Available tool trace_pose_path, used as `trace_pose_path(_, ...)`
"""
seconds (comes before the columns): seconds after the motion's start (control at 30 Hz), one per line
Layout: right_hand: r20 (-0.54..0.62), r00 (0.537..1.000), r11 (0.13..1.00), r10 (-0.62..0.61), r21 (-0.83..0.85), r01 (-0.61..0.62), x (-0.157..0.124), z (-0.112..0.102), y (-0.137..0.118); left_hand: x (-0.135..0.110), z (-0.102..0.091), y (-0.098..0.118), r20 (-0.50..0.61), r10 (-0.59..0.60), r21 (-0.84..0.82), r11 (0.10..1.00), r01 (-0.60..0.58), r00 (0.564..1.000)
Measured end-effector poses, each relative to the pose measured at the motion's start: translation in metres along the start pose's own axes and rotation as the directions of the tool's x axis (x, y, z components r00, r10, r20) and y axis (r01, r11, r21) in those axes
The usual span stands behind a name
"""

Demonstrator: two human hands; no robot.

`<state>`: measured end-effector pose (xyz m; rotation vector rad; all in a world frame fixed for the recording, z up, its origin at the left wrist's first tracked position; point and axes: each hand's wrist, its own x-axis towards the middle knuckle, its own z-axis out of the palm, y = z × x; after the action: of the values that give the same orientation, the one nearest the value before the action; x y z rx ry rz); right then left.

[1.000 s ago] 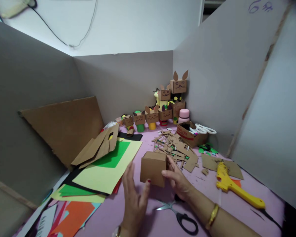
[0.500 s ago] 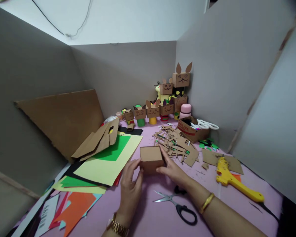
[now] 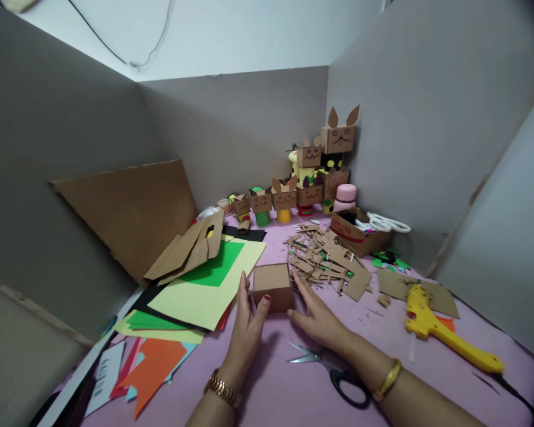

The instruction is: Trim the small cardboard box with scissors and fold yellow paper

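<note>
A small brown cardboard box sits on the pink table in front of me. My left hand is at its left side, fingers stretched upward and thumb apart near the front corner. On the other side my right hand has its fingers extended beside the box, with the thumb near its front right corner. Neither hand grips the box; whether a fingertip still touches it I cannot tell. Black-handled scissors lie with their blades apart, partly under my right forearm.
Coloured paper sheets and orange scraps lie at left, a large cardboard sheet leaning behind. Cardboard scraps are heaped beyond the box. A yellow glue gun lies at right. Cardboard animal figures line the back.
My hands have loosened from the box: the left fingers have straightened upward and the right thumb has come off its front. The view has shifted slightly.
</note>
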<state>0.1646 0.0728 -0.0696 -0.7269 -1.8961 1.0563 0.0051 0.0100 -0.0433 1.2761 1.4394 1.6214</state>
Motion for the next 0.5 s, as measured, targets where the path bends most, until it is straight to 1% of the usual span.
trace_pose_path(0.1,0.019,1.0,1.0,-0.006,-0.012,0.006,-0.002,0.004,-0.002,0.002,0.0,0.002,0.067,-0.021,0.0,1.0,0.022,0.998)
trace_pose_path(0.2,0.001,0.999,0.999,-0.053,-0.013,0.053,-0.004,0.005,-0.007,-0.003,0.001,0.007,0.11,0.012,-0.01,1.0,-0.011,0.994)
trace_pose_path(0.33,-0.036,0.982,0.98,-0.187,-0.069,0.185,-0.008,0.005,-0.02,-0.014,0.002,0.013,0.06,0.123,-0.002,0.992,-0.123,0.991)
trace_pose_path(0.43,-0.039,0.964,0.96,-0.262,-0.11,0.257,-0.01,0.006,-0.026,-0.02,0.002,0.017,0.007,0.232,0.009,0.973,-0.233,0.973)
trace_pose_path(0.5,-0.034,0.954,0.948,-0.299,-0.125,0.293,-0.011,0.007,-0.028,-0.022,0.002,0.02,-0.03,0.275,0.006,0.961,-0.275,0.961)
